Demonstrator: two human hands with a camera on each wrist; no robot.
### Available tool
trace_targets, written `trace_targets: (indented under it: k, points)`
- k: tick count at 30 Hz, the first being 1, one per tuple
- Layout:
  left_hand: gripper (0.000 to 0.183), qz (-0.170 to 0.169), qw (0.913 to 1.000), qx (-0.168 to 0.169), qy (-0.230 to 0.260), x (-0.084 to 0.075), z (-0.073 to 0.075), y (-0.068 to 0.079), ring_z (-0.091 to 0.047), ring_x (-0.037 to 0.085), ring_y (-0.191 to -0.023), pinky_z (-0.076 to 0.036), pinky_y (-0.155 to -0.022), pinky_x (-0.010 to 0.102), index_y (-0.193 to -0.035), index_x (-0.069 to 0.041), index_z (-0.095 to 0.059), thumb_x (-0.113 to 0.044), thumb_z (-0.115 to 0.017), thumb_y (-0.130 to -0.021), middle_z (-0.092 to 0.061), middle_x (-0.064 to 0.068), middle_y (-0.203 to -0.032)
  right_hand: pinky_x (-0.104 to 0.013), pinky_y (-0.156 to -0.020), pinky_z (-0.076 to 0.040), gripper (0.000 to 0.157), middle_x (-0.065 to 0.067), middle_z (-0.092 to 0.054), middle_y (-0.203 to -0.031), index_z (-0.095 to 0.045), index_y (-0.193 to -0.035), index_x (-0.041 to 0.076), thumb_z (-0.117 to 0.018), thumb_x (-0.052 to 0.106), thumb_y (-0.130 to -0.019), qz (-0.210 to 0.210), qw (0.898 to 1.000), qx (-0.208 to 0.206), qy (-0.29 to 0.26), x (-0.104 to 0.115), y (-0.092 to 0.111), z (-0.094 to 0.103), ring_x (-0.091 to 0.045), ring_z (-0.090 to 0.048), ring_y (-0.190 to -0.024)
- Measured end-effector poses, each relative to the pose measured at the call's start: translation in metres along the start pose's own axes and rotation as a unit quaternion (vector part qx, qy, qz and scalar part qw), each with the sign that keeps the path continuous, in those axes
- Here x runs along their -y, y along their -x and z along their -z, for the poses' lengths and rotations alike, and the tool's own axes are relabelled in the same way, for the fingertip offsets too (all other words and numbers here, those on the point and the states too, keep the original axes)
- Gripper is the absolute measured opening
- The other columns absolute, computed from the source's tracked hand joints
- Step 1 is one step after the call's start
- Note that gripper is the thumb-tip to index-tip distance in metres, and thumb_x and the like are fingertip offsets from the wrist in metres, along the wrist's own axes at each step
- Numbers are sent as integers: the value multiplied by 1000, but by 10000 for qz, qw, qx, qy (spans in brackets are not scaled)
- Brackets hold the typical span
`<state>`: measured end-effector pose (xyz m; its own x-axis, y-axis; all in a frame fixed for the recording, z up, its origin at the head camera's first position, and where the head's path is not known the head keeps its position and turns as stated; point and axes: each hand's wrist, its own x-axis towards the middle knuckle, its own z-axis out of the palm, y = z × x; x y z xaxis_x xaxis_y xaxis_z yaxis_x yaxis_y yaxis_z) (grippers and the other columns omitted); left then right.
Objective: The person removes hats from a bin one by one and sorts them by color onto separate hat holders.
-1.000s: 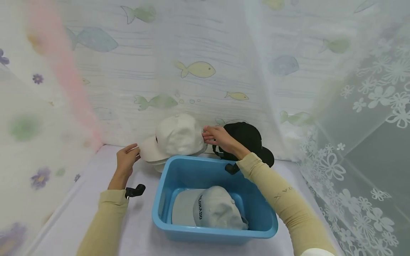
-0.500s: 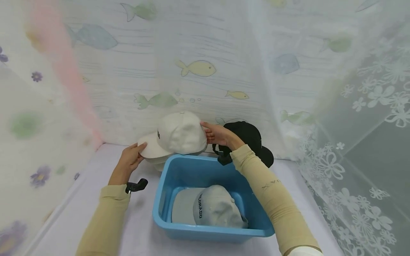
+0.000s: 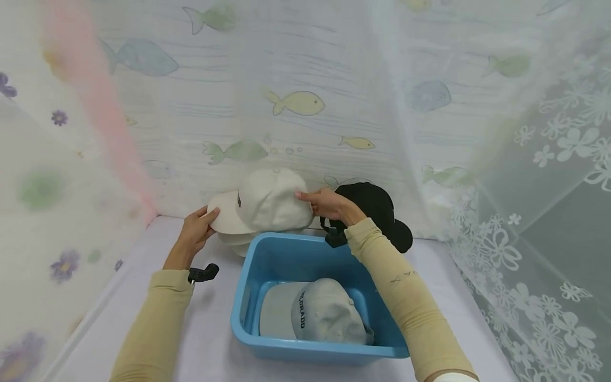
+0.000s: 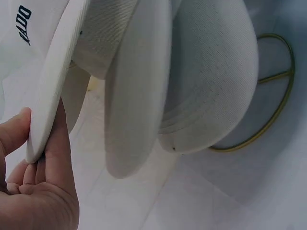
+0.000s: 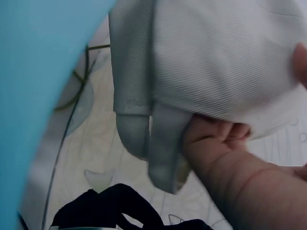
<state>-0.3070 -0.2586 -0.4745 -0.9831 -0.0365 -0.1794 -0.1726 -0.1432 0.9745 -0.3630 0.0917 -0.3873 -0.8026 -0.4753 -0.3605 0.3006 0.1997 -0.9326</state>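
A white cap [image 3: 274, 204] tops a stack of white caps at the back, its brim toward the left. My left hand [image 3: 193, 233] pinches that brim, thumb on one face and fingers on the other, as the left wrist view also shows. At the back of the cap, my right hand [image 3: 326, 204] grips the edge, thumb outside and fingers tucked under the rim. Below it, more white brims [image 4: 139, 96] hang apart from the held one. A light cap with dark lettering [image 3: 329, 313] lies inside the blue bin [image 3: 320, 347] in front.
A black cap [image 3: 369, 207] sits just right of my right hand. Part of a gold wire stand [image 4: 283, 96] shows under the stacked caps. Sheer printed curtains [image 3: 296, 63] hang behind and beside the white-covered table [image 3: 210, 329].
My left hand has moved right and up onto the brim and taken hold of it. My right hand has closed on the cap's back edge, and the brim has lifted slightly.
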Motion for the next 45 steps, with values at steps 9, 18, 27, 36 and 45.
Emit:
trace_targets:
  k: [9,18,27,36,45]
  points:
    - [68,21,9999,-71,143,11,-1,4,-65,-5,-86,-56,-76,13,-159,0,-26,-24,-58,-105,-60,-3,-112,-49,-115,-41,69,-22,-36,-157,-26,-155,-7,-59,27,-105,-166,9988,96,451,1,3,-3,-37,-45,-141]
    - [72,-171,9994,-286,-66,23,0,-2,-66,-4,-81,-56,-73,14,-158,2,-31,-30,-63,-102,-64,-13,-95,-45,-118,-38,73,-21,-36,-156,-22,-157,-7,-61,25,-104,-20,9992,-342,-191,3,-2,-6,-34,-44,-141]
    - [69,-30,9991,-412,4,23,-2,-1,-66,-4,-82,-57,-74,14,-158,1,-30,-27,-61,-103,-61,1,-114,-48,-107,-50,56,-23,-54,-138,-52,-137,-11,-66,30,-101,-162,9964,-333,767,4,-2,-5,-35,-59,-124]
    - [69,284,9980,-476,291,30,-4,3,-66,-3,-77,-58,-69,15,-158,0,-31,-24,-62,-102,-63,-13,-90,-44,-111,-47,75,-20,-46,-145,-37,-147,-8,-70,36,-96,-601,9790,-256,1930,6,-3,-8,-33,-53,-131]
    - [66,516,9953,-694,442,38,-8,-1,-66,-2,-80,-58,-72,16,-158,-4,-35,-26,-63,-102,-60,1,-116,-46,-113,-44,78,-20,-40,-151,-31,-152,-5,-68,36,-98,-702,9794,-203,1880,7,-3,-14,-34,-49,-135]
